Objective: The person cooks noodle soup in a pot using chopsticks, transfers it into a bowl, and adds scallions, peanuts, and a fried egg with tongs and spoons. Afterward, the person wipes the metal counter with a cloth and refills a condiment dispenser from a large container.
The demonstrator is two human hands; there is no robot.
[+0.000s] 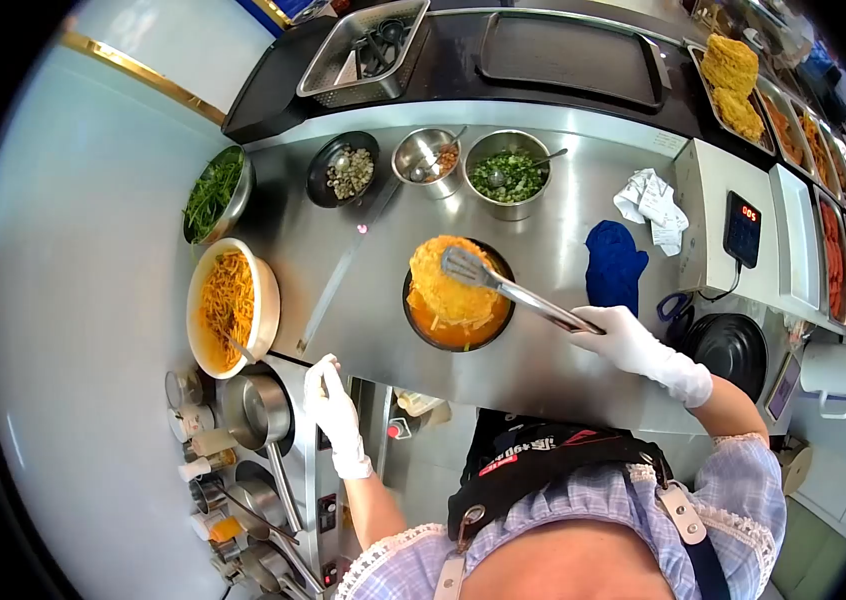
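Note:
My right hand (633, 350), in a white glove, grips metal tongs (538, 304) by the handle end. The tongs' slotted head rests over a golden, crumbly fried piece (451, 275), perhaps a cutlet. That piece lies partly in a black bowl (510, 318) of orange-red broth on the steel counter; its far side overlaps the rim. My left hand (336, 412), also gloved, hovers by the counter's front left edge, fingers curled together, with nothing visible in them. Nearest to it are a white bowl (268, 300) of orange-yellow shreds and a steel saucepan (261, 412).
Along the back stand bowls of greens (216, 200), pale chopped bits (348, 172) and chopped scallions (508, 178). A blue cloth (613, 265), crumpled paper (655, 205) and black bowls (728, 350) lie right. A black tray (573, 60) sits on the shelf.

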